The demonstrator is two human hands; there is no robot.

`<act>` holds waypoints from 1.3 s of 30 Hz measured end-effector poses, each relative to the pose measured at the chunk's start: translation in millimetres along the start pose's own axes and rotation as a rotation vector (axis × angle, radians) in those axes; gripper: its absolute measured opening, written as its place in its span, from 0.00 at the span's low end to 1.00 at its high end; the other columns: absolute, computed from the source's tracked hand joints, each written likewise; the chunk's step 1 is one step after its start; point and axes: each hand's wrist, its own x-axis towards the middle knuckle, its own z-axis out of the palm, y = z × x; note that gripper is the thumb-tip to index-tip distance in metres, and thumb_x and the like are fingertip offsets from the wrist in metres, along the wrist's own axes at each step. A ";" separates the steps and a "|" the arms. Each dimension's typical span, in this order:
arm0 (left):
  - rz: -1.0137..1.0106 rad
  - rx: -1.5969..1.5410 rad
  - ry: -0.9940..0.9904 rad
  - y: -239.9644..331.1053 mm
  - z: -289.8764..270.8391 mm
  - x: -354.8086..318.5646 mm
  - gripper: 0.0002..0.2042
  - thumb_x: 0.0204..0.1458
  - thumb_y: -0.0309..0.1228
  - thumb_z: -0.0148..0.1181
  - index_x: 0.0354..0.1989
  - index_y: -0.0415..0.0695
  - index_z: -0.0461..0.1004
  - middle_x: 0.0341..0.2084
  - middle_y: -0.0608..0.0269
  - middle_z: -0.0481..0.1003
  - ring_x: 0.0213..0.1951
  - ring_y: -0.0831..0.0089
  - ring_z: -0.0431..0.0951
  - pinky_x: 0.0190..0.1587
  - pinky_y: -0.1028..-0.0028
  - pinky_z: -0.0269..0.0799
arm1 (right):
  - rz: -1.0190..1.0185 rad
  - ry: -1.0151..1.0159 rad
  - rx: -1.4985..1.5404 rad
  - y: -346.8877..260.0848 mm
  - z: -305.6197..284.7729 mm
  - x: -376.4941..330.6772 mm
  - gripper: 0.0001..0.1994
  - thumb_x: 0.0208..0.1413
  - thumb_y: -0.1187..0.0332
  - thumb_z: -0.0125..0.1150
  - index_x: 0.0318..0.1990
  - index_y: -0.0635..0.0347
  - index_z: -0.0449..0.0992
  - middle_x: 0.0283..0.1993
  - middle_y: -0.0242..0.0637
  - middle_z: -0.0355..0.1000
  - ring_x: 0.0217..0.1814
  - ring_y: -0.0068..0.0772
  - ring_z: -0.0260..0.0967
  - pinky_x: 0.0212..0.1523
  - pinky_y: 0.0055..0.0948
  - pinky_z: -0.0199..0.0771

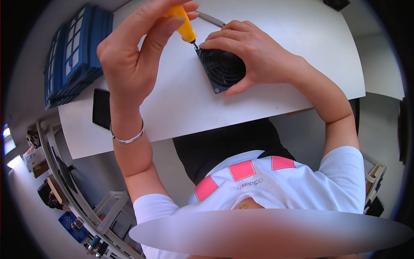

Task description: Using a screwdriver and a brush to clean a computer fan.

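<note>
My left hand (133,52) is closed around the handle of a yellow screwdriver (185,28), which is held at a slant. Its dark tip meets the far left corner of a square black cooling fan (222,69) with a ringed grille. That corner shows a small light screw or hole. Spread over the fan's right side, my right hand (258,54) grips it against the white table (276,101). Beyond the fan lies a slim grey tool (210,18), partly hidden behind my right hand, so its kind is unclear.
Blue bins with pale window-like panels (73,52) stand at the table's left edge. A flat black phone-like slab (101,108) lies by my left forearm. At lower left are a light-coloured rack (110,211) and a blue crate (71,224). A small dark object (336,4) sits at the far right.
</note>
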 end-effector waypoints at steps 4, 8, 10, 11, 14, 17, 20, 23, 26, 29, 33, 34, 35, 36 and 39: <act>-0.001 0.054 0.094 0.4 6.7 -3.9 0.15 0.54 0.29 0.67 0.50 0.40 0.78 0.40 0.55 0.81 0.46 0.65 0.83 0.45 0.77 0.80 | -0.040 -0.003 0.050 -6.2 2.0 -0.4 0.43 0.29 0.47 0.81 0.58 0.55 0.73 0.54 0.38 0.74 0.59 0.41 0.67 0.61 0.39 0.64; 0.038 0.197 0.211 -3.0 11.8 -9.5 0.13 0.52 0.29 0.69 0.45 0.41 0.79 0.38 0.58 0.80 0.40 0.69 0.82 0.45 0.79 0.80 | -0.043 -0.023 0.038 -9.1 3.4 -0.5 0.43 0.30 0.47 0.80 0.58 0.54 0.73 0.55 0.38 0.74 0.59 0.41 0.67 0.61 0.39 0.63; 0.058 0.133 0.279 -6.3 14.5 -9.1 0.12 0.50 0.30 0.72 0.41 0.41 0.79 0.36 0.60 0.79 0.36 0.73 0.80 0.44 0.80 0.79 | -0.051 -0.019 0.023 -8.5 3.9 -1.5 0.43 0.31 0.47 0.80 0.58 0.54 0.73 0.55 0.38 0.73 0.59 0.41 0.67 0.61 0.39 0.63; 0.056 0.136 0.282 -6.5 14.6 -8.4 0.12 0.50 0.30 0.72 0.41 0.41 0.79 0.36 0.60 0.79 0.36 0.73 0.80 0.44 0.80 0.79 | -0.048 -0.019 0.029 -8.0 3.7 -2.0 0.43 0.31 0.46 0.80 0.58 0.54 0.73 0.56 0.38 0.73 0.59 0.41 0.67 0.60 0.39 0.63; 0.092 0.449 0.190 -4.5 11.5 -5.2 0.13 0.48 0.30 0.73 0.40 0.42 0.78 0.36 0.61 0.79 0.37 0.75 0.80 0.44 0.80 0.79 | -0.044 -0.026 0.044 -7.4 2.3 -2.4 0.43 0.31 0.46 0.80 0.58 0.54 0.73 0.56 0.38 0.73 0.58 0.41 0.67 0.60 0.39 0.63; 0.077 0.427 0.087 -4.6 11.5 -4.1 0.19 0.60 0.38 0.61 0.56 0.41 0.75 0.48 0.50 0.79 0.47 0.63 0.82 0.47 0.74 0.78 | -0.039 -0.027 0.051 -8.7 2.0 -3.0 0.43 0.30 0.46 0.80 0.58 0.54 0.73 0.56 0.38 0.73 0.58 0.41 0.67 0.60 0.39 0.64; 0.182 0.153 0.235 -11.7 32.9 -1.8 0.19 0.59 0.37 0.63 0.54 0.40 0.76 0.44 0.52 0.80 0.45 0.65 0.83 0.45 0.75 0.79 | -0.043 -0.031 0.055 -8.8 1.5 -1.1 0.44 0.31 0.46 0.80 0.59 0.54 0.73 0.56 0.38 0.73 0.58 0.41 0.67 0.60 0.39 0.64; 0.001 -0.111 0.265 -10.7 31.6 -4.4 0.18 0.56 0.36 0.66 0.52 0.40 0.77 0.39 0.55 0.81 0.42 0.69 0.84 0.41 0.77 0.80 | -0.029 -0.051 0.077 -8.4 1.7 -2.2 0.45 0.29 0.47 0.81 0.60 0.52 0.72 0.57 0.39 0.72 0.59 0.45 0.65 0.62 0.41 0.62; 0.016 -0.137 0.145 -21.9 13.2 -6.6 0.18 0.53 0.35 0.68 0.50 0.41 0.78 0.36 0.59 0.81 0.36 0.72 0.84 0.37 0.81 0.79 | -0.020 -0.060 0.077 -8.2 1.9 -2.4 0.46 0.29 0.47 0.81 0.61 0.50 0.71 0.57 0.40 0.71 0.60 0.45 0.65 0.63 0.42 0.62; -0.003 -0.074 0.191 -22.0 14.0 -7.8 0.19 0.50 0.36 0.72 0.49 0.43 0.79 0.35 0.60 0.81 0.34 0.75 0.81 0.36 0.81 0.78 | -0.023 -0.061 0.058 -8.3 1.8 -2.7 0.46 0.30 0.46 0.80 0.62 0.51 0.72 0.57 0.41 0.72 0.60 0.43 0.65 0.63 0.41 0.63; 0.045 0.274 0.220 -4.4 12.7 -4.5 0.18 0.50 0.36 0.72 0.48 0.44 0.80 0.33 0.61 0.80 0.35 0.76 0.78 0.36 0.79 0.75 | -0.020 -0.066 0.061 -7.3 0.4 -4.0 0.46 0.30 0.46 0.80 0.62 0.51 0.71 0.57 0.41 0.71 0.61 0.43 0.65 0.64 0.41 0.62; 0.032 0.350 0.169 -2.5 12.0 -4.4 0.17 0.52 0.36 0.71 0.48 0.44 0.80 0.33 0.60 0.80 0.35 0.75 0.78 0.37 0.79 0.74 | -0.018 -0.066 0.058 -6.9 0.3 -4.4 0.46 0.30 0.46 0.80 0.62 0.51 0.71 0.57 0.41 0.71 0.61 0.43 0.65 0.64 0.41 0.62; 0.032 0.352 0.170 -3.7 12.7 -3.0 0.17 0.52 0.36 0.71 0.48 0.44 0.80 0.33 0.60 0.80 0.35 0.75 0.78 0.37 0.79 0.74 | -0.020 -0.067 0.067 -7.6 0.2 -3.7 0.46 0.31 0.46 0.79 0.62 0.51 0.71 0.57 0.41 0.71 0.61 0.44 0.65 0.64 0.41 0.62; 0.090 0.269 0.186 -6.2 15.4 0.0 0.16 0.54 0.35 0.69 0.49 0.44 0.80 0.34 0.60 0.80 0.35 0.73 0.79 0.37 0.79 0.75 | -0.022 -0.068 0.075 -8.3 0.1 -3.0 0.46 0.31 0.47 0.79 0.62 0.51 0.71 0.57 0.41 0.71 0.61 0.44 0.65 0.64 0.41 0.61; 0.061 0.067 0.253 -4.5 34.3 -2.6 0.15 0.56 0.36 0.66 0.49 0.43 0.79 0.34 0.58 0.80 0.35 0.71 0.80 0.37 0.79 0.76 | -0.018 -0.073 0.080 -9.1 -0.8 -2.5 0.45 0.31 0.47 0.79 0.63 0.51 0.71 0.57 0.41 0.71 0.61 0.44 0.64 0.65 0.42 0.61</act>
